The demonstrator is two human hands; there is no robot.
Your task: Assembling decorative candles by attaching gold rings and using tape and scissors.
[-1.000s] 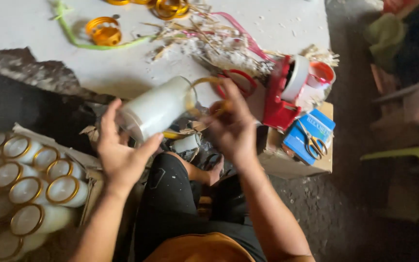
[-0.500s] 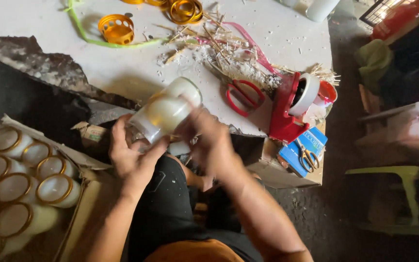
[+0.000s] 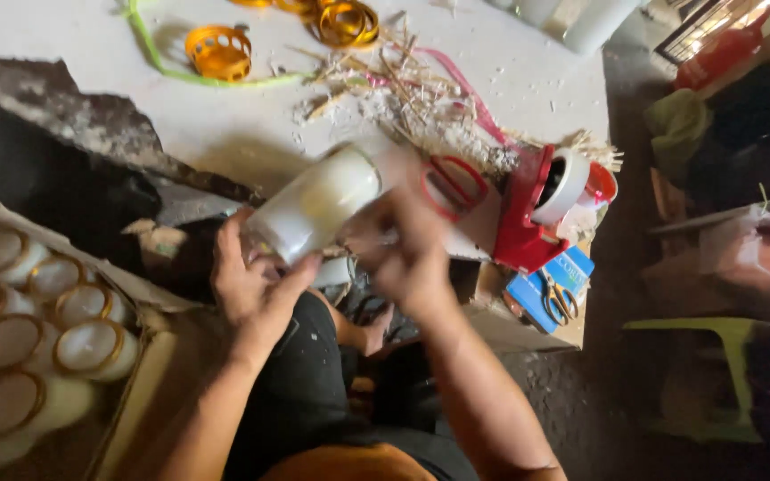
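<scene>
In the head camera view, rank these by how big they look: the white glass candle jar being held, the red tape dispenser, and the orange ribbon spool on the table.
1. White glass candle jar, largest, though it is held nearer the camera, which enlarges it.
2. Red tape dispenser, close behind.
3. Orange ribbon spool, clearly smallest, though farthest away.

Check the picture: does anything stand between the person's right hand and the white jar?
Nothing visible does. The left hand grips the white jar at its lower end, tilted over the lap. The blurred right hand sits right beside the jar; whether it touches is unclear.
</scene>
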